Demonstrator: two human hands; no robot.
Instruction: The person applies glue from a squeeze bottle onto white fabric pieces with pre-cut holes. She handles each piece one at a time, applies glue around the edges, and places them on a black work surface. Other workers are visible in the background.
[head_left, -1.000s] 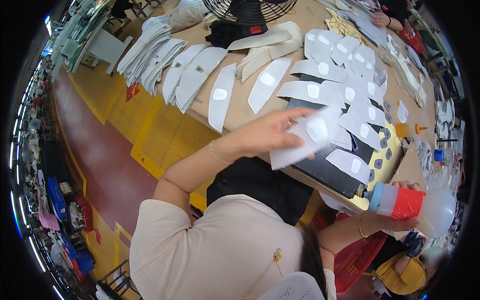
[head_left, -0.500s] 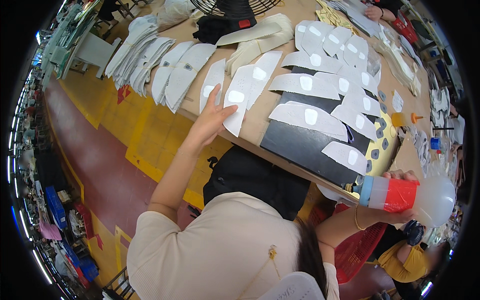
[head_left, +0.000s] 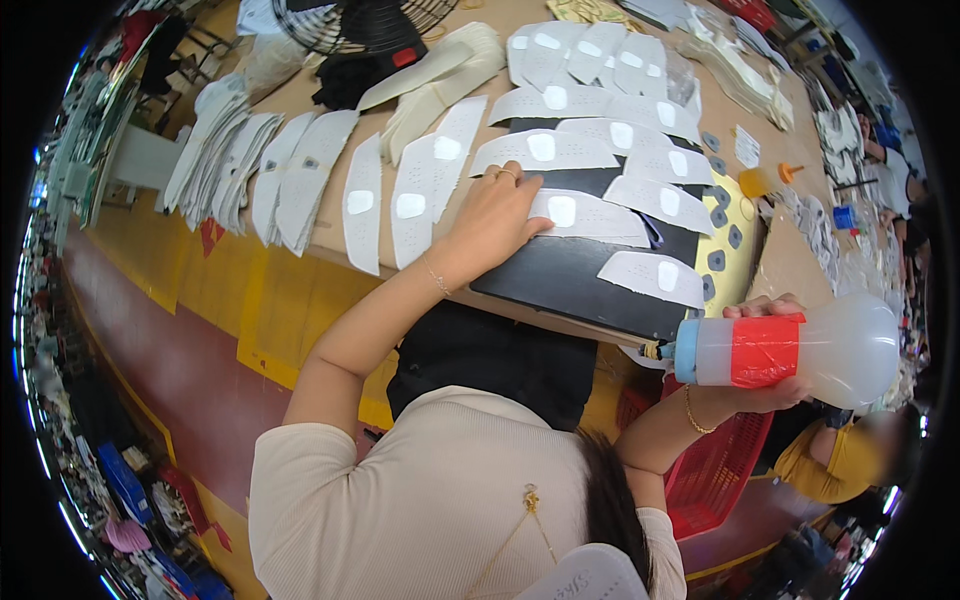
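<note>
My left hand [head_left: 492,222] lies over the left end of a pale crescent-shaped piece [head_left: 595,222] with a white patch. Its thumb and index finger are spread apart on the piece; the other fingertips are partly hidden. My right hand [head_left: 775,392] is wrapped around a translucent squeeze bottle [head_left: 850,350] with red tape and a blue collar, held sideways past the board's near right corner. Its nozzle points left. More patched pieces lie in overlapping rows on the black board [head_left: 540,275]. Left of my left hand lie two overlapping pieces [head_left: 410,215] and a single one [head_left: 362,205].
Stacks of pale pieces [head_left: 215,150] and a black fan [head_left: 370,30] stand along the table's far left. A yellow sheet [head_left: 735,265] with grey spots borders the board, near a small orange-tipped bottle [head_left: 757,181]. A red basket [head_left: 715,475] stands below right, beside another person's yellow sleeve [head_left: 825,460].
My left hand has left the pieces at the left and moved right onto a piece on the board. My right hand still holds the bottle. The whole view has shifted.
</note>
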